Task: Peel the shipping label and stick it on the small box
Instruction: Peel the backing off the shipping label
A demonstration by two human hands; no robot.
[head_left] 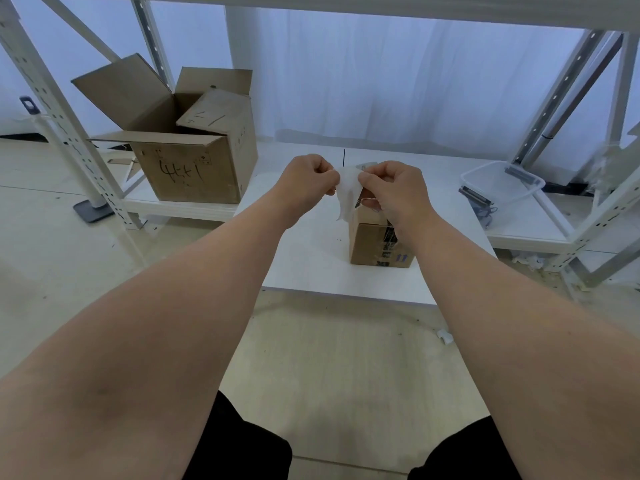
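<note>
— Where's the shipping label [347, 192]?
— Pinched by both hands: left hand [308, 174] and right hand [394, 192], just above the small box [374, 244] on the tabletop [311, 258].
— Peeled?
— Can't tell; the right hand hides the box's top.

Bare left forearm [207, 271] and right forearm [491, 292] extended forward, converging; left hand [306, 176] and right hand [394, 192], fingers curled, knuckles up, each pinching one thin white paper label [348, 192] held between them.

A storeroom or packing area is indicated by perforated metal shelving [59, 109] and an opened cardboard carton [187, 161]
</note>
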